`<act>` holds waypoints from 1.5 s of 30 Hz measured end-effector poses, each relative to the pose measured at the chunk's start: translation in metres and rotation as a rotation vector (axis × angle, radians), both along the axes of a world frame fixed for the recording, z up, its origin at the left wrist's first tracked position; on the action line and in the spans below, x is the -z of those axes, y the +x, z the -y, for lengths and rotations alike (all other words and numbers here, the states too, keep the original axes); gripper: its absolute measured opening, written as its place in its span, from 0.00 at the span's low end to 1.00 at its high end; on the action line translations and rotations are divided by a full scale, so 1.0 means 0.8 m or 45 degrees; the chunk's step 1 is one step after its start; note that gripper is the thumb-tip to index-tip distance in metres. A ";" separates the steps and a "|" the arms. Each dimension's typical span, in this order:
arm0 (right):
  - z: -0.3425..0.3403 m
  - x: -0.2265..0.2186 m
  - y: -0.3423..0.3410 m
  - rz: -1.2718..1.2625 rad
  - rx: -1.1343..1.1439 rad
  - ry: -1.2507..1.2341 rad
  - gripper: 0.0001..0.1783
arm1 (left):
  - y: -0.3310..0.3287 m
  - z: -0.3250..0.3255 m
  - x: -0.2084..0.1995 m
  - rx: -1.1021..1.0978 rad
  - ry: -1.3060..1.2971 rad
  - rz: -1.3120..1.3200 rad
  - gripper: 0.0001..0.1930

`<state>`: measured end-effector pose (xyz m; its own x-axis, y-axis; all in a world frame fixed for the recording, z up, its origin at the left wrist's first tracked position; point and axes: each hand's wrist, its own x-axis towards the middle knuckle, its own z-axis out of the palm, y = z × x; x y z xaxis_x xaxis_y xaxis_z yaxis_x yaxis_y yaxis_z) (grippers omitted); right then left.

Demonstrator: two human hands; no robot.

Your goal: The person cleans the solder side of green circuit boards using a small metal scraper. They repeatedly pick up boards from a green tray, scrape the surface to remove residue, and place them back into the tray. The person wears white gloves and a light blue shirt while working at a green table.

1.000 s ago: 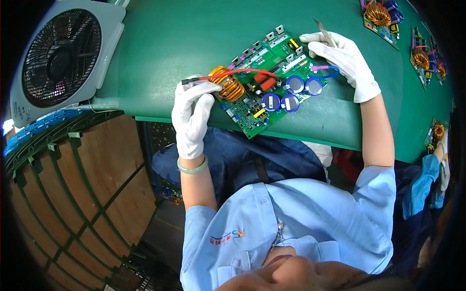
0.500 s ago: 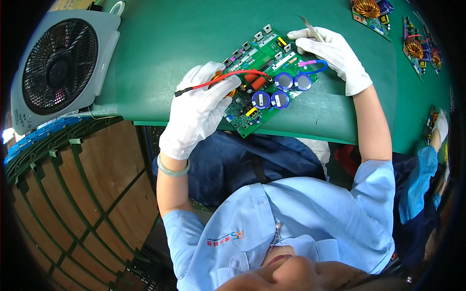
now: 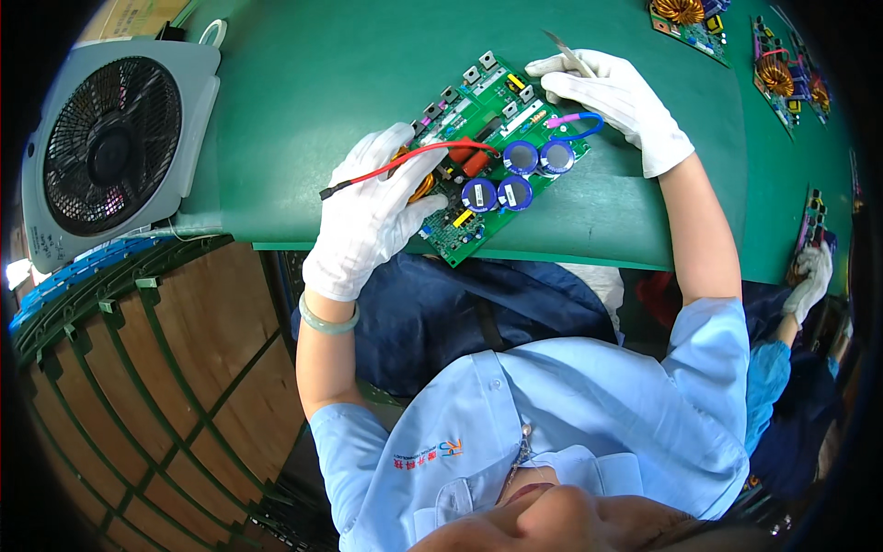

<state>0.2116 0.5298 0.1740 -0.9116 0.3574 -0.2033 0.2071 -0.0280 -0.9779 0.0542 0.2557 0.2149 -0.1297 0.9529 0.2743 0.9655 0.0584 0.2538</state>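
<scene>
My gloved left hand (image 3: 368, 202) is closed around the copper coil (image 3: 423, 188) on a green circuit board (image 3: 452, 245), gripping the board at its left side. A red wire (image 3: 386, 167) with a dark end runs from the board across that hand. Several round blue capacitors (image 3: 521, 158) stand on the board, and a blue wire (image 3: 589, 117) with a pink sleeve loops at its right. Just beyond the far right corner, my gloved right hand (image 3: 621, 97) pinches a slim pointed metal tool (image 3: 568, 53), its tip up and to the left; whether blade or tweezers is unclear.
A grey box fan (image 3: 115, 143) stands at the left of the green table (image 3: 303, 83). More circuit boards (image 3: 713, 41) with coils lie at the far right. A co-worker's gloved hand (image 3: 811, 276) is on another board (image 3: 813, 216) at the right edge.
The circuit board and my right hand with the tool have shifted slightly left in view. At the right, the co-worker's gloved hand has come nearer along the table edge with its board.
</scene>
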 end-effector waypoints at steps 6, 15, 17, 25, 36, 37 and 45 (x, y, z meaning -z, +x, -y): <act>0.001 -0.004 0.000 0.018 0.029 -0.046 0.18 | -0.005 -0.003 0.009 0.005 -0.029 -0.053 0.26; -0.004 0.006 0.002 -0.065 0.008 -0.152 0.19 | -0.007 -0.007 0.013 0.035 -0.003 0.050 0.20; -0.005 0.009 0.004 -0.074 0.034 -0.171 0.19 | -0.005 -0.012 0.012 0.017 0.004 0.085 0.18; -0.006 0.020 0.004 -0.141 0.080 -0.001 0.20 | -0.015 -0.017 0.002 -0.045 0.148 0.462 0.15; 0.030 -0.041 0.042 -0.254 0.131 -0.390 0.11 | -0.028 0.041 0.148 -0.142 0.648 2.932 0.15; 0.031 -0.041 0.042 -0.255 0.125 -0.393 0.10 | -0.023 0.038 0.148 -0.174 0.669 2.900 0.15; 0.034 -0.019 0.031 -0.243 0.131 -0.559 0.11 | -0.007 0.027 0.145 -0.268 0.731 2.710 0.15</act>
<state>0.2363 0.5025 0.1893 -0.9117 0.3656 -0.1877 -0.0002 -0.4570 -0.8895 0.0482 0.2343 0.0990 -0.5888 0.7813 -0.2070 -0.6883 -0.3503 0.6353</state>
